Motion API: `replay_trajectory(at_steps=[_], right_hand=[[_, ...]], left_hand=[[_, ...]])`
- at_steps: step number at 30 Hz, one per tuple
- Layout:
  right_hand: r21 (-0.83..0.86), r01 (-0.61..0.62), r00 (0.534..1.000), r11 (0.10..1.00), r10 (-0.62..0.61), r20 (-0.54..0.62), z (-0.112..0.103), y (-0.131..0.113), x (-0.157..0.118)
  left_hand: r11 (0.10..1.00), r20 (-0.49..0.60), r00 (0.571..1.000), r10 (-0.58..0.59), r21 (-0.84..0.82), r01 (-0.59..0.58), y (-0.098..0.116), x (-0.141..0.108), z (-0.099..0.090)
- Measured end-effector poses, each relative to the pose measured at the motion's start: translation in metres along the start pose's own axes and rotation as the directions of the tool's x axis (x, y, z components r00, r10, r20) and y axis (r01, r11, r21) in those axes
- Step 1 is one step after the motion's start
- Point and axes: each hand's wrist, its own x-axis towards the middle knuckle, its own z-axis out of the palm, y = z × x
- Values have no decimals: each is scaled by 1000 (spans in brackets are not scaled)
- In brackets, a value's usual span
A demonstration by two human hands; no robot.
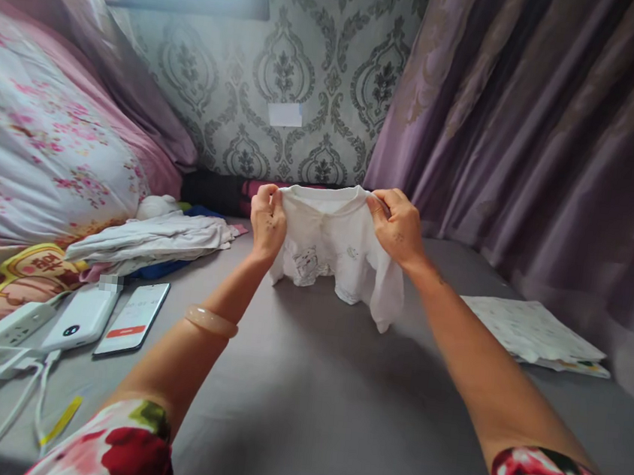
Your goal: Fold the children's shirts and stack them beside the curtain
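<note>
A small white long-sleeved baby top hangs stretched out above the grey bed sheet. Its front carries grey printed figures near the hem. My left hand is closed on the left shoulder by the collar. At the opposite shoulder, my right hand pinches the fabric between thumb and fingers. One sleeve dangles below my right hand; the other is partly hidden behind my left hand and forearm.
Crumpled white clothes lie at the left. Nearer are a phone, a white power bank, a power strip and cables. Folded patterned cloth rests at right. Purple curtains hang beyond it.
</note>
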Motion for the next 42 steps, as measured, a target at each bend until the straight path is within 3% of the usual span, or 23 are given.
replay_trajectory(at_steps=[2, 3, 4, 8, 10, 12, 15, 17, 20, 22, 24, 28, 32, 36, 42], right_hand=[[-24, 42, 999, 999, -41, 24, -6, -12, -7], [-25, 53, 998, 998, -52, 40, -10, -18, -11], [-17, 59, 997, 998, -58, 55, -16, -24, -14], [82, 6, 994, 997, -15, 105, -48, -51, -28], [122, -46, 992, 992, 31, 123, -71, -67, -32], [112, -77, 990, 991, 63, 125, -94, -83, -34], [105, -158, 970, 982, 135, 202, -118, -97, -30], [117, -252, 920, 961, 200, 337, -120, -93, -27], [92, -338, 785, 937, 226, 577, -98, -63, -31], [66, -330, 700, 942, 197, 686, -69, -32, -45], [-15, -302, 655, 953, 219, 724, -35, -2, -68], [-223, -234, 620, 946, 322, 716, 20, 38, -125], [-369, -66, 565, 927, 340, 752, 42, 53, -157], [-416, 67, 537, 907, 319, 781, 47, 63, -156], [-460, 116, 509, 880, 345, 789, 63, 86, -133]], left_hand=[[997, -315, 949, -27, 54, 46, 6, -12, -2], [996, -403, 915, -13, 72, 46, 9, -18, -6], [996, -417, 909, 15, 83, 22, 11, -24, -11], [975, -301, 937, 178, 182, -126, 25, -47, -52], [922, -261, 909, 325, 301, -243, 38, -55, -83], [884, -183, 901, 392, 345, -315, 56, -57, -113], [884, 4, 937, 349, 331, -331, 81, -51, -145], [915, 162, 954, 251, 283, -289, 83, -43, -149], [960, 421, 903, 88, 206, -189, 56, -37, -128], [974, 581, 814, 12, 178, -141, 22, -42, -101], [980, 702, 711, -51, 171, -99, -15, -55, -71], [947, 734, 664, -142, 295, -123, -70, -88, -25], [886, 766, 613, -196, 406, -225, -88, -100, -4], [811, 795, 563, -226, 473, -344, -98, -94, 7], [820, 778, 583, -233, 480, -312, -119, -73, 26]])
